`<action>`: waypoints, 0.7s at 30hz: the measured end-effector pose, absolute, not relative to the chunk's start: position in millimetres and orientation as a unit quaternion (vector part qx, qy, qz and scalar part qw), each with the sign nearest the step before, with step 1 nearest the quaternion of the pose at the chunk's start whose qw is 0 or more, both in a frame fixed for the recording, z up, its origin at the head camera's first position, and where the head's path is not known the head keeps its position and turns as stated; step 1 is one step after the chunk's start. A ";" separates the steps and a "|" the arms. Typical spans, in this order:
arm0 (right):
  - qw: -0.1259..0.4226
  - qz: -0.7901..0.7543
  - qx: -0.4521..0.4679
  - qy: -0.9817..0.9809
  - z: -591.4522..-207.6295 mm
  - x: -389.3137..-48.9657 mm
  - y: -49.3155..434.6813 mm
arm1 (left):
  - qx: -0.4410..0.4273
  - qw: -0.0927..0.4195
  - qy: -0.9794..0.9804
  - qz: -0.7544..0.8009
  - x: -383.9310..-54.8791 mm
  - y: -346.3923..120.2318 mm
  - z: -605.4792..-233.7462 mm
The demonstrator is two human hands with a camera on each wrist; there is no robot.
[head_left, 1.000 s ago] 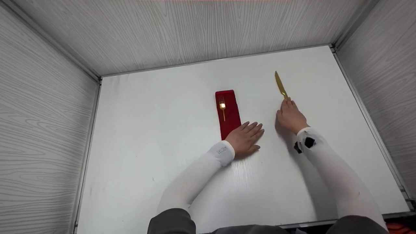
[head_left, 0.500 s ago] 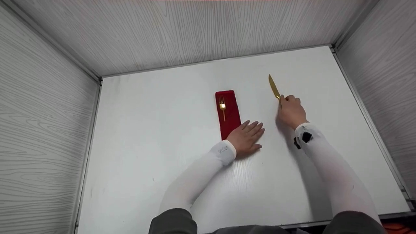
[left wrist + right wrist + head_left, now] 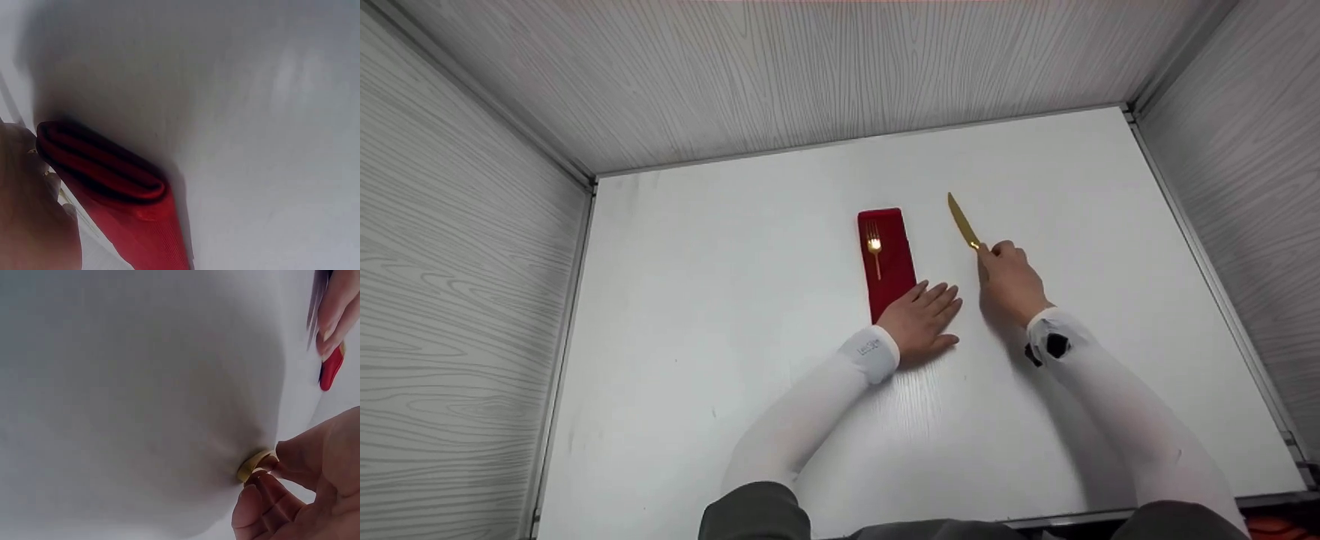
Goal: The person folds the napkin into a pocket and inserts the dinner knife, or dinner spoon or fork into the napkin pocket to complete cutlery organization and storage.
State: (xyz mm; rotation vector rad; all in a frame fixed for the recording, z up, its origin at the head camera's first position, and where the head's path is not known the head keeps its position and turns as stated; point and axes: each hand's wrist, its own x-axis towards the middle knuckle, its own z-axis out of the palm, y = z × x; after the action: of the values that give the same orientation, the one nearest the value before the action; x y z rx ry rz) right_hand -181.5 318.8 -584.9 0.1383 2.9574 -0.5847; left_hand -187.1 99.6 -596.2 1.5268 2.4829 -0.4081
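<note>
A folded red cloth napkin [image 3: 891,262] lies on the white table, its layered end showing in the left wrist view. On its upper left part rests a small gold fork [image 3: 874,246], tines pointing away from me. My left hand [image 3: 919,324] lies with fingers spread over the napkin's near right end, hiding that corner. To the right, my right hand [image 3: 1011,281] holds a gold knife [image 3: 962,223] by its handle, blade pointing away and to the left. In the right wrist view, thumb and fingers pinch the knife handle [image 3: 253,466] close to the tabletop.
Grey wood-grain panels [image 3: 825,75] enclose the white table [image 3: 697,285] at the back and both sides. The table's front edge runs close to my body. Something orange [image 3: 1275,525] shows beyond the lower right corner.
My right hand has taken a firmer grip on the knife handle and moved it left and towards me, closer to the napkin. The left hand has barely moved; napkin and fork stay put.
</note>
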 end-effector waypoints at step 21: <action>0.171 -0.214 0.103 0.956 -555.3 -208.7 328.4 | 0.500 0.137 0.853 -0.063 -188.9 101.0 -593.7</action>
State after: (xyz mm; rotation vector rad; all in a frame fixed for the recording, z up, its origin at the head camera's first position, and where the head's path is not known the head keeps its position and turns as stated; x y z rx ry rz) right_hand -208.7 328.4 -555.3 0.2935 2.7157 -0.6075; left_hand -188.9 101.0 -593.7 1.4464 2.4678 -0.1818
